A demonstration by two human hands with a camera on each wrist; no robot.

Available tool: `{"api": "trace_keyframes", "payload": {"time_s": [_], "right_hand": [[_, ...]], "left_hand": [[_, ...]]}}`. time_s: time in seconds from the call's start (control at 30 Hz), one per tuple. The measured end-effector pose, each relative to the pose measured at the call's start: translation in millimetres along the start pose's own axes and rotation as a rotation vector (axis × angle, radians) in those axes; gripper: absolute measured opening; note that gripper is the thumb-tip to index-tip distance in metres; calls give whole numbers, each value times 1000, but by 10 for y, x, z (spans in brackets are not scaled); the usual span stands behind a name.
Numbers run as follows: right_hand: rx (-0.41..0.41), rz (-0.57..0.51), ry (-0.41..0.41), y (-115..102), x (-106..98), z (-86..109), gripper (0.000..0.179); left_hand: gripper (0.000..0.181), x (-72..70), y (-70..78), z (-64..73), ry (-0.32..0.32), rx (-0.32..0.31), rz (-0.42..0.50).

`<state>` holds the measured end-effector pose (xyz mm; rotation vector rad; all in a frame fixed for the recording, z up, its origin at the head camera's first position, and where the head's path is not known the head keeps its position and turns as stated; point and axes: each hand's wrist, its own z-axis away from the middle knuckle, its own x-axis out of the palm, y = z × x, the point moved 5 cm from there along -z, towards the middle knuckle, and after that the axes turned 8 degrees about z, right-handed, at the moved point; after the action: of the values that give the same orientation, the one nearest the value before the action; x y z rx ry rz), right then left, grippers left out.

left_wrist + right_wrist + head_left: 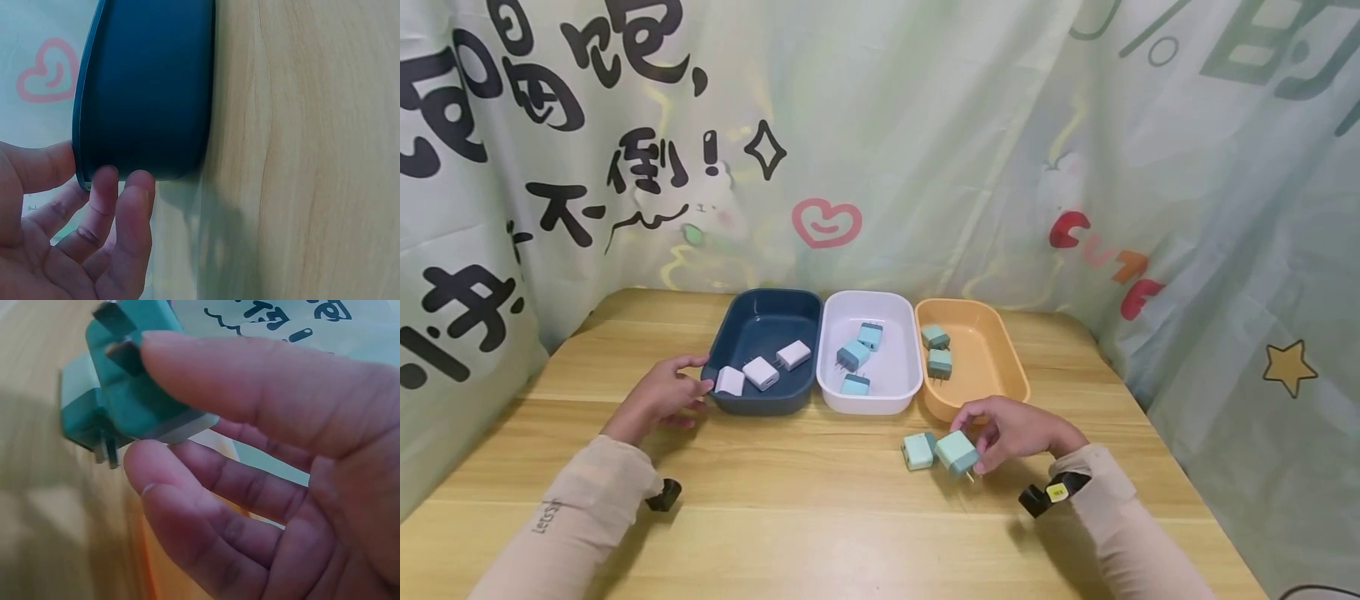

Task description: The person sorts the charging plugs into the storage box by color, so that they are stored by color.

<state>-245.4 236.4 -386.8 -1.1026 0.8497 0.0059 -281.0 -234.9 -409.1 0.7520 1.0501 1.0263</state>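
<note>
My right hand [1011, 429] pinches a light green and teal plug charger [957, 452] between thumb and fingers, its metal prongs [122, 353] facing the right wrist camera. Just left of it a second such charger [918, 451] lies on the table. At the left, my left hand [666, 392] holds the near left corner of a dark blue tray [767, 406], thumb at the rim and fingertips against the outer wall [150, 94]. Inside this tray lie three white chargers [762, 373].
Against the blue tray stands a white tray [871, 405] holding three light blue chargers [853, 355]. Right of that, an orange tray [992, 358] contains two green chargers [939, 363]. A printed curtain [925, 167] hangs behind the wooden table [820, 517].
</note>
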Motion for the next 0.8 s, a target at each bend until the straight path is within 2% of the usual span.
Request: {"api": "trace_keyframes", "payload": {"time_s": [0.3, 0.53, 0.8], "right_hand": [[29, -10, 48, -34, -158, 11, 44], [29, 4, 81, -47, -283, -7, 44], [73, -6, 141, -17, -416, -29, 44]], "left_hand": [[61, -6, 20, 17, -29, 43, 15], [62, -13, 23, 15, -26, 30, 12], [63, -11, 13, 17, -17, 20, 1]]}}
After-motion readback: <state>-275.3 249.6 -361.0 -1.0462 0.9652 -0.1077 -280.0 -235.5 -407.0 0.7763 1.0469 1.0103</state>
